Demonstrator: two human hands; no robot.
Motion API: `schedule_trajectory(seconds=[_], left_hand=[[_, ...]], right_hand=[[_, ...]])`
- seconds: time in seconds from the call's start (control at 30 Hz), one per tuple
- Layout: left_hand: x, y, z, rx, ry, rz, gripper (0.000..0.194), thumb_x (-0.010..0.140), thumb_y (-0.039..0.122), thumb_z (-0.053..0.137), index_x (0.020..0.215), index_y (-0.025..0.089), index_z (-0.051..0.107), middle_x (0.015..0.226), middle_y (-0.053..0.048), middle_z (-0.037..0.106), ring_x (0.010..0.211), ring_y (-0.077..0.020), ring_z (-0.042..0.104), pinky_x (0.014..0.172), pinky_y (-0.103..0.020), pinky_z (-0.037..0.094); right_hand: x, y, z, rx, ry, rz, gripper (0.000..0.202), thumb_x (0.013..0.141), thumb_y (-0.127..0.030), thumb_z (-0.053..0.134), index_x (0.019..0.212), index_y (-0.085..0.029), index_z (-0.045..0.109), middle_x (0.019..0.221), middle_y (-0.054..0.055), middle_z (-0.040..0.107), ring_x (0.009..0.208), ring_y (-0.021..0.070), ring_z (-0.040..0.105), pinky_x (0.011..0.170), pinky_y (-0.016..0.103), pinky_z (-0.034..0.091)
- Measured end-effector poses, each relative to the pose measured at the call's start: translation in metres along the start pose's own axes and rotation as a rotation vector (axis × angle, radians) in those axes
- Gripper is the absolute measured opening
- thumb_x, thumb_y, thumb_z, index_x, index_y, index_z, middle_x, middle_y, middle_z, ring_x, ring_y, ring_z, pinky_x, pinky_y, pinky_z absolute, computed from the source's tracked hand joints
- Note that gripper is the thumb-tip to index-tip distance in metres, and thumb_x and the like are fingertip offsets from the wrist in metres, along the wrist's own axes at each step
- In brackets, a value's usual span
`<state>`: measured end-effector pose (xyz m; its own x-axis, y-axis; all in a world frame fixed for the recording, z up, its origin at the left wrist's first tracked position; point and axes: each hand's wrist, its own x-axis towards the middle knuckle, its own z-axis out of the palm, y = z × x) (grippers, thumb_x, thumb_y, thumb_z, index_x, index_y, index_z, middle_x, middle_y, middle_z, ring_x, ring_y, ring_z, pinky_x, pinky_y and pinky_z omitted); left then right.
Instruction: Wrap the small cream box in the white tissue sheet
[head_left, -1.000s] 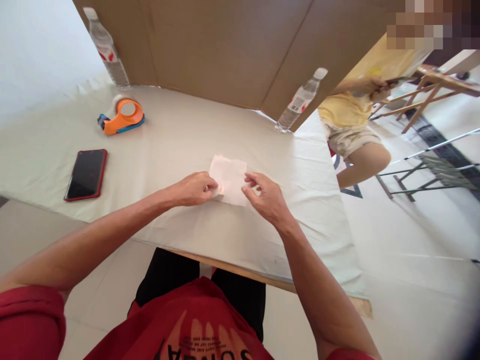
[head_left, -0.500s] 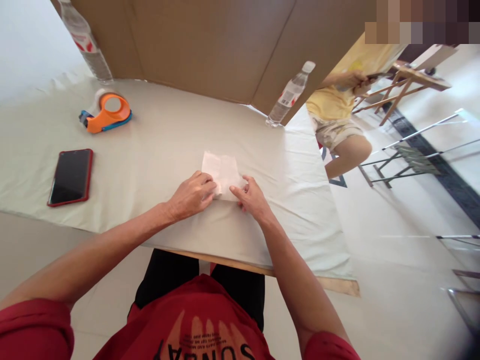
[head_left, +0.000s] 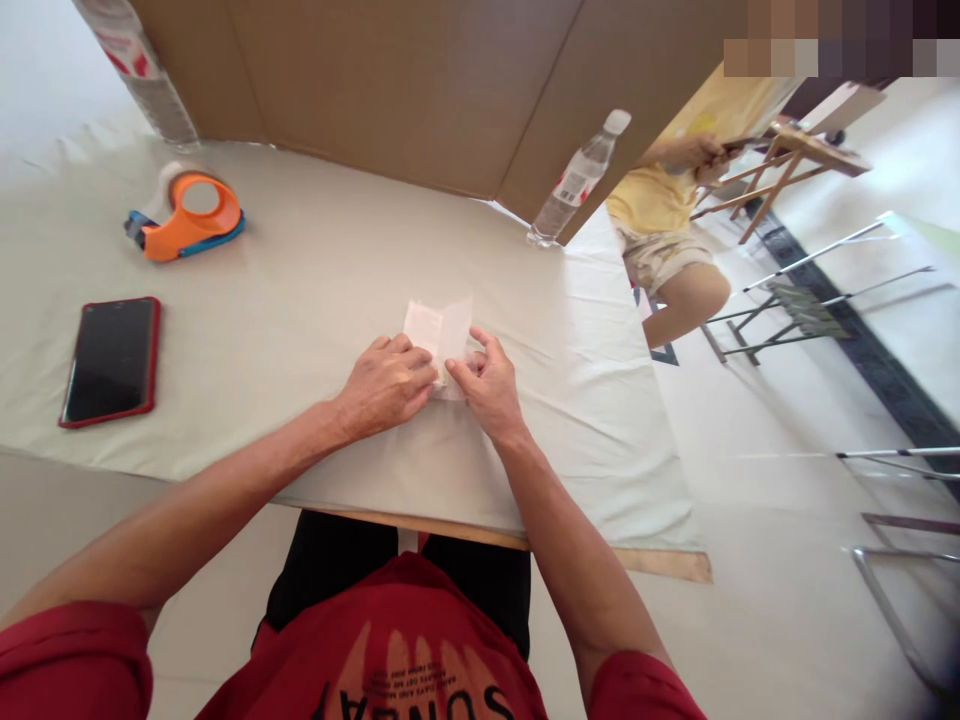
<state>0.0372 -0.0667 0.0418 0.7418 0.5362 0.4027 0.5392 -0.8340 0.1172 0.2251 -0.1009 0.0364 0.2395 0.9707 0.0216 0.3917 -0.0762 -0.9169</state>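
A small white sheet of thin paper [head_left: 427, 328] lies on the cloth-covered table, its right part raised along a crease. My left hand [head_left: 388, 382] rests on its lower left part, fingers bent together and pressing it down; whether anything small is under the fingertips is hidden. At the right edge, my right hand [head_left: 486, 385] has the raised part of the paper between thumb and fingers.
A black phone with a red edge [head_left: 112, 360] and an orange tape dispenser [head_left: 187, 215] lie on the table [head_left: 285, 260] at left. Two bottles, one left [head_left: 142, 75], one right [head_left: 577, 180], stand by a cardboard panel [head_left: 390, 90]. A seated person [head_left: 667, 215] is beyond.
My right hand has moved left and turned, lifting the right part of the paper toward the left. My left hand stays on the paper. The view has shifted slightly.
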Motion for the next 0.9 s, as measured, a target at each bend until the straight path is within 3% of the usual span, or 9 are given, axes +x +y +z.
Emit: schedule_trajectory(seconds=[0.2,0.33,0.47,0.57,0.67,0.77,0.9], left_hand=[[-0.002,-0.003,0.002,-0.046,-0.018,0.051,0.021,0.093,0.016,0.052,0.099,0.018,0.072,0.105,-0.009,0.072,0.088,-0.0214,0.057,0.077,-0.033,0.046],[-0.004,-0.003,0.006,-0.12,0.007,0.039,0.024,0.092,0.012,0.051,0.103,0.017,0.071,0.104,-0.01,0.07,0.09,-0.0212,0.058,0.078,-0.032,0.049],[-0.008,-0.001,0.012,-0.235,0.07,-0.004,0.023,0.09,0.012,0.052,0.095,0.019,0.073,0.102,-0.01,0.07,0.091,-0.0208,0.06,0.08,-0.032,0.05],[-0.012,-0.001,0.016,-0.399,0.16,-0.098,0.021,0.087,0.015,0.055,0.093,0.02,0.075,0.106,-0.01,0.069,0.093,-0.0202,0.062,0.082,-0.033,0.052],[-0.014,-0.002,0.017,-0.603,0.272,-0.258,0.016,0.082,0.015,0.057,0.088,0.018,0.072,0.108,-0.009,0.067,0.085,-0.0156,0.064,0.077,-0.029,0.053],[-0.012,-0.002,0.016,-0.692,0.349,-0.386,0.007,0.078,0.013,0.058,0.079,0.017,0.064,0.093,-0.005,0.064,0.069,-0.0113,0.058,0.067,-0.026,0.05],[-0.005,0.002,0.017,-0.708,0.316,-0.451,0.012,0.08,0.02,0.065,0.072,0.019,0.056,0.074,0.002,0.056,0.062,-0.0105,0.049,0.063,-0.025,0.044]], right_hand=[[0.004,-0.006,0.01,0.128,-0.025,0.073,0.069,0.077,-0.042,0.067,0.138,-0.014,0.049,0.063,-0.009,0.047,0.056,0.0124,0.047,0.054,0.027,0.045],[0.003,-0.015,0.012,0.14,-0.075,0.074,0.072,0.077,-0.042,0.066,0.14,-0.012,0.048,0.067,-0.006,0.056,0.056,0.012,0.052,0.052,0.026,0.045],[-0.004,-0.025,0.005,0.143,-0.177,0.075,0.067,0.083,-0.041,0.061,0.141,-0.01,0.048,0.088,0.004,0.071,0.06,0.0127,0.06,0.051,0.026,0.045],[-0.008,-0.024,0.0,0.13,-0.251,0.057,0.061,0.084,-0.032,0.054,0.142,-0.013,0.047,0.109,0.01,0.072,0.066,0.0128,0.063,0.052,0.026,0.047],[-0.011,-0.019,0.0,0.003,-0.3,-0.041,0.063,0.083,-0.028,0.056,0.143,-0.017,0.046,0.12,0.011,0.07,0.07,0.0125,0.063,0.063,0.029,0.053],[-0.014,-0.02,0.005,-0.276,-0.305,-0.186,0.066,0.085,-0.025,0.058,0.148,-0.015,0.041,0.124,0.013,0.068,0.074,0.0156,0.064,0.077,0.037,0.056],[-0.015,-0.026,0.011,-0.576,-0.311,-0.338,0.067,0.087,-0.018,0.05,0.153,-0.013,0.036,0.129,0.018,0.066,0.097,0.0266,0.067,0.079,0.041,0.055]])
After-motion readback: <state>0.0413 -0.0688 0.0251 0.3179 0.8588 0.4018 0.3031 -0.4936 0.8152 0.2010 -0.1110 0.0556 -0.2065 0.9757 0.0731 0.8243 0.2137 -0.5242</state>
